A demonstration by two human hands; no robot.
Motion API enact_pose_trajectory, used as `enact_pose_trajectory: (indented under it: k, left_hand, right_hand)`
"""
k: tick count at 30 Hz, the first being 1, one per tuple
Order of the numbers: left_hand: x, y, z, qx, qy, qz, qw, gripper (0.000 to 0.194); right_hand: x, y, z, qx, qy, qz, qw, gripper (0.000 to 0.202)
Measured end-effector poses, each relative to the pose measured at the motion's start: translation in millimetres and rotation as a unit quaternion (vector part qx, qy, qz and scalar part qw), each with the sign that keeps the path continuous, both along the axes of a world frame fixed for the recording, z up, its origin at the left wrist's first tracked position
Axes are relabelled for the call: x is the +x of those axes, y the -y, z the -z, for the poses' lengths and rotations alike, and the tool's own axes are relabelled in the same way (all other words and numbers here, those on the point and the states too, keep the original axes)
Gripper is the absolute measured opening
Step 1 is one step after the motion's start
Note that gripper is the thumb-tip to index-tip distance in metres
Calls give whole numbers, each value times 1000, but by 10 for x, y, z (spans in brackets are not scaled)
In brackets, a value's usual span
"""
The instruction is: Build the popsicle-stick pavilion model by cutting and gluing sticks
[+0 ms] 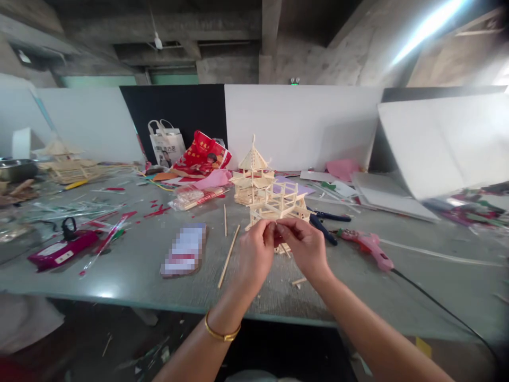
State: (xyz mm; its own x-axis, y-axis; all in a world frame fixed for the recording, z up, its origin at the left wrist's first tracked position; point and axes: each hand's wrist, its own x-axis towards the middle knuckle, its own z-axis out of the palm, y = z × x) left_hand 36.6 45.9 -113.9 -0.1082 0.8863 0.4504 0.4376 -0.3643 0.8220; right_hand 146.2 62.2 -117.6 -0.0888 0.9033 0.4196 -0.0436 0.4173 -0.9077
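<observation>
My left hand [257, 249] and my right hand [304, 244] meet above the front of the table, fingertips pinched close together. Whatever lies between them is too small or hidden to make out. Right behind the fingers stands a wooden-stick model [288, 199] with an open frame, its lower front partly covered by my hands. A taller stick pavilion [253, 170] with a pointed roof rises behind it to the left. Loose wooden sticks [228, 257] lie left of my left hand. Beside the model on the right are dark-handled pliers [326, 229].
A pink hot glue gun [369, 246] lies at right, its cord running off the front edge. At left are a phone [185, 249] and a magenta power strip [66, 249]. A red bag [202, 154], white boards [393, 196] and another stick model [66, 164] stand farther back.
</observation>
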Motion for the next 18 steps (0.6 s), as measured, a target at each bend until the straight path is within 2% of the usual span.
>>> enact_pose_trajectory:
  k: [4,9,13,15,18]
  left_hand:
    - [-59,22,230,-42,27,41,998,23]
    - [-140,54,457,-59,-54,26,996,16]
    - [-117,137,502,-54,-165,-16,985,9]
    - [-81,176,504,-50,-210,-26,976,4]
    - [-34,237,471,-44,-250,-23,967,10]
  right_hand:
    - [127,87,66,15,47,25,998,23]
    - [344,115,256,37,195,71,978,14]
    - [461,109,375,25,284,67,956,13]
    - [480,105,399,8,296,54,954,15]
    - [477,111,410,-28,279,16,960,18]
